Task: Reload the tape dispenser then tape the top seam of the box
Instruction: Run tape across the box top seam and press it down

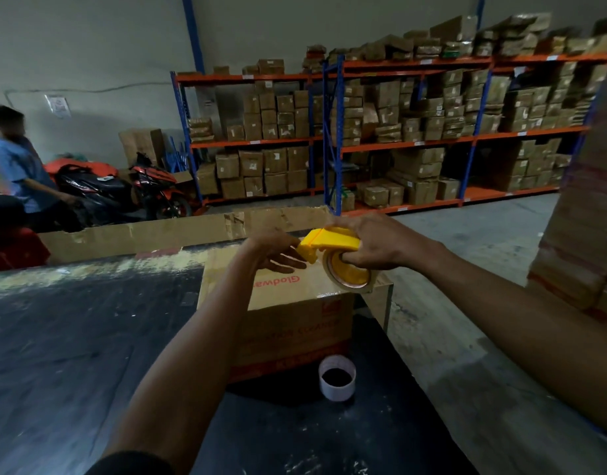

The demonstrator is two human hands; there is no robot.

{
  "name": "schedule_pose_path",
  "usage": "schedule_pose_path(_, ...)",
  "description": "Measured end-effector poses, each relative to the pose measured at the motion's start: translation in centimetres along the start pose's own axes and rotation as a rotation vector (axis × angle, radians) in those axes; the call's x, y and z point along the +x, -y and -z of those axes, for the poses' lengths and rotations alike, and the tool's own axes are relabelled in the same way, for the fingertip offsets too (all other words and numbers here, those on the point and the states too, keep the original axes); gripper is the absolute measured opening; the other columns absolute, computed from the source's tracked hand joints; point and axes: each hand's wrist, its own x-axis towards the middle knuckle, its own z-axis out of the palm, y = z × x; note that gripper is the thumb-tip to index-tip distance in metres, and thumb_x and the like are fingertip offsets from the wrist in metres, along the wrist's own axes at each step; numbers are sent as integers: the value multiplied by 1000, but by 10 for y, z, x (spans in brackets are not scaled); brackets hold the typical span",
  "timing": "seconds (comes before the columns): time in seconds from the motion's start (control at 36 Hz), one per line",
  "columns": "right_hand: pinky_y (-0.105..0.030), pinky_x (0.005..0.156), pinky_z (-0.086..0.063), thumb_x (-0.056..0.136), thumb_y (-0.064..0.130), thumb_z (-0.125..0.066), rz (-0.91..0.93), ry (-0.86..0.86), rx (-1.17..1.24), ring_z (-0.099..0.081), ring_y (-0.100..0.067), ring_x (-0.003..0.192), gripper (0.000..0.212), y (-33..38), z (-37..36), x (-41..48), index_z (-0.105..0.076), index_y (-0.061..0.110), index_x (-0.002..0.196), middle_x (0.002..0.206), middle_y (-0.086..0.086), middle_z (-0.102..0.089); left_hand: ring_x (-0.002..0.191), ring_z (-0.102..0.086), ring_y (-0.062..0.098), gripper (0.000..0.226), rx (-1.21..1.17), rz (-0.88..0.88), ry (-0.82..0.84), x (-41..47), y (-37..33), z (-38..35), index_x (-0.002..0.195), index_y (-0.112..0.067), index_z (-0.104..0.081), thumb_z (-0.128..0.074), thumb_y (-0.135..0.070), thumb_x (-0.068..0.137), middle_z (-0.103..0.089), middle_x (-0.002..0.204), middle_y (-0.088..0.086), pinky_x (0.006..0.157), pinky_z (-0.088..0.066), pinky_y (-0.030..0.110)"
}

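A brown cardboard box [292, 317] with red lettering stands on the dark table [72, 337]. Above its top, my right hand [370, 245] grips a yellow tape dispenser [333, 243] that carries a roll of clear tape [350, 275]; my fingers reach into the roll's core. My left hand [278, 252] is at the dispenser's front end, fingers pinched at the yellow tip, where the tape end is too fine to make out. An empty white tape core [337, 377] stands upright on the table in front of the box.
A long flattened cardboard sheet [178, 231] leans along the table's far edge. Tall stacked boxes [583, 214] rise at the right. Shelving full of cartons [398, 132] lines the back wall. A person in a blue shirt [17, 166] sits at left near a motorbike [124, 186].
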Motion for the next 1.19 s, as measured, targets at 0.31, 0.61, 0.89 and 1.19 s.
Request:
schedule_pose_path(0.31, -39, 77, -56, 78, 50, -66, -150, -86, 69, -64, -27, 95, 71, 1, -8, -9, -48, 37, 145, 114, -6, -70, 99, -69, 22, 21, -25, -210, 117, 29, 0, -13, 101, -11, -66, -46, -16, 106, -70, 105, 12, 80, -63, 38)
schedule_pose_path(0.61, -40, 75, -55, 81, 40, -69, -224, -128, 142, -64, -29, 91, 65, 7, 0, -4, -48, 38, 142, 108, -6, -71, 85, -63, 15, 24, -129, -311, 113, 57, -2, -12, 112, -7, -58, -39, -22, 109, -65, 93, 7, 74, -58, 30)
schedule_pose_path(0.89, -34, 71, -48, 83, 39, -72, -214, -171, 145, -57, -20, 86, 66, 10, -8, 5, -47, 37, 144, 110, -4, -69, 81, -62, 16, 22, -359, -294, 122, 63, 10, -13, 108, -8, -62, -43, -20, 107, -67, 91, 7, 73, -52, 31)
schedule_pose_path(1.19, -35, 68, -50, 84, 44, -71, -235, -189, 180, -59, -22, 83, 65, 17, -13, 9, -47, 32, 143, 107, -3, -65, 87, -58, 20, 17, -443, -437, 112, 67, 14, -13, 100, -8, -63, -46, -11, 105, -63, 90, 10, 84, -48, 35)
